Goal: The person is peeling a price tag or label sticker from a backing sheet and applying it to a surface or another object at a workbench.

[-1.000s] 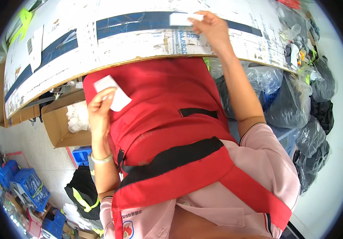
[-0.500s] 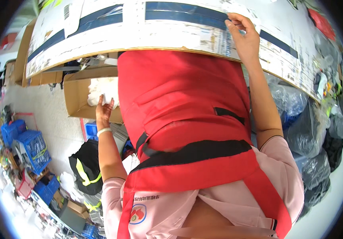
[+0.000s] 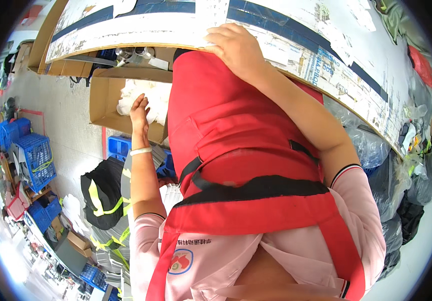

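Crates stand left of the cardboard box; bags crowd right.

From the apron, the worktop spans eleven to two o'clock, the right hand at its near edge toward twelve. At ten o'clock, just below that edge, a box holds a pile; the left hand is beside the pile. Across the floor, a crate stands at nine; nearer, a bundle lies at eight. Bags crowd three o'clock.
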`<action>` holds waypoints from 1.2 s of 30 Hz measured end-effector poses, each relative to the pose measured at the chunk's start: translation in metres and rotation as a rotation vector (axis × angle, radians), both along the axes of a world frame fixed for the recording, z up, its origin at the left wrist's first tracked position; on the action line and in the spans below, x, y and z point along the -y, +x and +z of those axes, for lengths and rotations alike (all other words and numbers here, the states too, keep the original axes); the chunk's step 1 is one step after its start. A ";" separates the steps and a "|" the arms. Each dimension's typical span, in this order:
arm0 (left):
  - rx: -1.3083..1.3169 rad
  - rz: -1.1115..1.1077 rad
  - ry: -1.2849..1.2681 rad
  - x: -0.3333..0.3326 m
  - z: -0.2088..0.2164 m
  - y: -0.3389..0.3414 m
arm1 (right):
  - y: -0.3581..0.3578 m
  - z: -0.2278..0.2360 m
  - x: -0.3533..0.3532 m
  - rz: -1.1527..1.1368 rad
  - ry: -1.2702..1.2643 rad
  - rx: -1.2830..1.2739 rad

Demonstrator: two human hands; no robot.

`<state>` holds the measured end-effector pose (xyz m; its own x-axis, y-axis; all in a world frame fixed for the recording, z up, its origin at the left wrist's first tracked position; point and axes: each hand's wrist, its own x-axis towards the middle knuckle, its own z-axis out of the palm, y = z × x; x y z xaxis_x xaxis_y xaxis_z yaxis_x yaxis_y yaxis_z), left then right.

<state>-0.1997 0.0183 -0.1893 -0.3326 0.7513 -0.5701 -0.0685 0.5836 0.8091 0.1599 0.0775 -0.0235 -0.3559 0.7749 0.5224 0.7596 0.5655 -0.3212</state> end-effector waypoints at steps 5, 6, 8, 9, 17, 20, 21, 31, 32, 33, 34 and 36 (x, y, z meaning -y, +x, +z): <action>0.004 -0.113 0.290 -0.007 0.060 0.054 | 0.008 0.003 -0.010 0.038 0.004 -0.042; 0.047 -0.128 0.361 -0.008 0.080 0.070 | 0.008 0.008 -0.011 0.017 -0.019 -0.080; 0.278 -0.250 0.362 -0.007 0.130 0.108 | 0.007 0.021 -0.001 0.078 0.018 -0.054; 0.386 -0.341 0.285 -0.008 0.149 0.121 | 0.004 0.027 0.011 0.140 0.054 -0.032; 0.602 -0.367 0.263 -0.006 0.174 0.179 | 0.002 0.054 0.101 0.506 -0.460 -0.271; 0.522 -0.501 0.224 0.011 0.185 0.183 | 0.025 0.063 0.087 0.053 -0.702 -0.621; 0.459 -0.584 0.222 0.016 0.187 0.183 | 0.030 0.061 0.081 0.048 -0.742 -0.724; 0.524 -0.570 0.381 0.019 0.205 0.201 | 0.041 0.061 0.086 0.200 -0.994 -0.844; 0.534 -0.593 0.373 0.019 0.206 0.201 | 0.042 0.060 0.086 0.227 -1.024 -0.887; 0.533 -0.597 0.372 0.019 0.206 0.200 | 0.044 0.059 0.085 0.226 -1.023 -0.891; 0.557 -0.610 0.348 0.020 0.206 0.200 | 0.046 0.058 0.085 0.261 -1.048 -0.879; 0.579 -0.624 0.323 0.021 0.205 0.201 | 0.048 0.057 0.086 0.296 -1.072 -0.869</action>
<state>0.0012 -0.0031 0.0157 0.4613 0.8508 -0.2516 -0.2629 0.4019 0.8771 0.2076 -0.0084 0.0336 -0.4468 0.8850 -0.1309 -0.0020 -0.1473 -0.9891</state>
